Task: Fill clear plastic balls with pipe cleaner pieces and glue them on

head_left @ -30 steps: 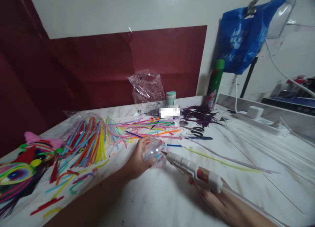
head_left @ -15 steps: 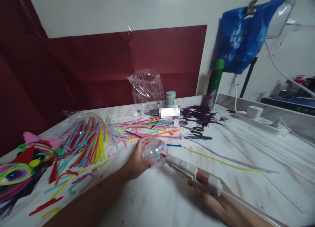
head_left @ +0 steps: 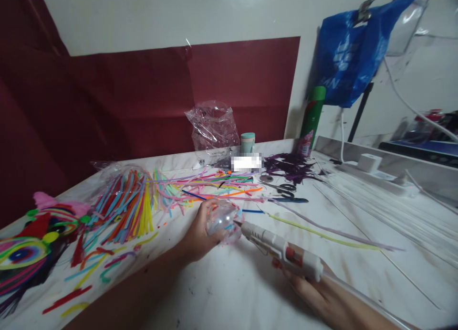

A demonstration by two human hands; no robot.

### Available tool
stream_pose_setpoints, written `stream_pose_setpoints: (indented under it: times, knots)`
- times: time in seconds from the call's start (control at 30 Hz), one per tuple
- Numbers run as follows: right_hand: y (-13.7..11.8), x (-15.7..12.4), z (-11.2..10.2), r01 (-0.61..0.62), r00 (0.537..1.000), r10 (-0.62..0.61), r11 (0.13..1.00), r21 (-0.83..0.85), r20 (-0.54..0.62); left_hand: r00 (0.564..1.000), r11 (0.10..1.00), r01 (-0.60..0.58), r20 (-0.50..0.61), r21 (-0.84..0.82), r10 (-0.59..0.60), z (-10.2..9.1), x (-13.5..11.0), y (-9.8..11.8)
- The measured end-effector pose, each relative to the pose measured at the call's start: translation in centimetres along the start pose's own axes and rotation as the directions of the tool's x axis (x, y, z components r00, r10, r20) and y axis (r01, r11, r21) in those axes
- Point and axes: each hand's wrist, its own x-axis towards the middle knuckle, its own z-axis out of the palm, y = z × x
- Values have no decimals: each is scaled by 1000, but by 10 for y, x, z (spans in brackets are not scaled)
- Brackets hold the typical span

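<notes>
My left hand (head_left: 201,232) is closed round a clear, rounded plastic piece (head_left: 222,219) with bits of pink and blue on it; whether it is a ball or a cup I cannot tell. In my right hand (head_left: 304,284) is a white hot glue gun (head_left: 281,248), its dark nozzle pointing left at the clear piece's right side. A long clear glue stick (head_left: 361,296) runs out of the gun's back end. My right fingers are partly hidden under the gun. Behind the clear piece lie many coloured pipe cleaners (head_left: 211,184).
Bundled pipe cleaners (head_left: 130,203) and a colourful mask-like craft piece (head_left: 39,244) lie at left. Scissors (head_left: 282,187), purple shreds (head_left: 291,166) and a green spray can (head_left: 313,120) are toward the back. At right are clear glue sticks (head_left: 386,203) and a power strip (head_left: 382,177).
The glue gun's nozzle has shifted very slightly up at the clear piece's right side. My left hand and the clear piece stay nearly still.
</notes>
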Motion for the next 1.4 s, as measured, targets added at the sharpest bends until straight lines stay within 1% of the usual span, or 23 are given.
stream_pose_setpoints:
  times: [0.17, 0.3, 0.37, 0.4, 0.53, 0.6, 0.7, 0.77, 0.83, 0.97, 1.0, 1.1, 1.13, 1.3, 1.4]
  knots:
    - [11, -3, 1, -14, 1000, 15, 998, -65, 22, 1000, 1000, 15, 9, 0, -15, -2, 0, 0]
    - [5, 0, -1, 40, 996, -35, 998, -54, 81, 1000, 1000, 4, 17, -17, -4, -2, 0, 0]
    - [3, 0, -2, 43, 994, -38, 998, -50, 98, 1000, 1000, 4, 14, -17, -4, -1, 0, 0]
    - [3, 0, -1, 32, 995, -26, 998, -61, 97, 1000, 1000, 10, 13, -21, -9, -1, 0, 0]
    - [9, -3, 1, -34, 999, 36, 992, -122, 10, 999, 998, 28, 25, -63, -27, -2, 0, -3]
    - [9, -2, 1, -7, 1000, 9, 995, -98, 24, 1000, 998, 19, 23, -60, -17, -2, 0, -4]
    - [3, 1, 0, 68, 994, -65, 997, -39, 90, 1000, 1000, 11, -4, -27, -11, -3, 0, -5]
    - [-1, 2, 0, 86, 992, -83, 996, -23, 99, 1000, 1000, 6, -15, -13, -6, -2, 0, -5]
    - [-1, 2, 0, 79, 994, -77, 997, -22, 81, 1000, 1000, -6, -10, -13, 6, -2, 0, -4]
    - [5, 0, 0, 44, 999, -45, 996, -76, -9, 1000, 999, 12, 13, -33, -12, -2, -1, -3]
    - [6, -1, 0, 42, 999, -43, 996, -82, -7, 1000, 999, 18, 11, -31, -18, -2, -1, -2]
    - [8, -2, 0, 57, 996, -53, 997, -56, 73, 1000, 1000, 12, -5, -18, -12, -2, 0, -2]
    - [9, -3, 1, 56, 996, -52, 997, -56, 75, 1000, 1000, 8, -4, -21, -8, -2, 0, -2]
    - [14, -5, 4, -26, 999, 23, 995, -97, -27, 999, 998, 45, 7, -54, -45, -2, 0, -4]
    - [17, -5, 5, -36, 999, 33, 997, -72, -33, 999, 997, 50, 18, -61, -49, -1, -1, -4]
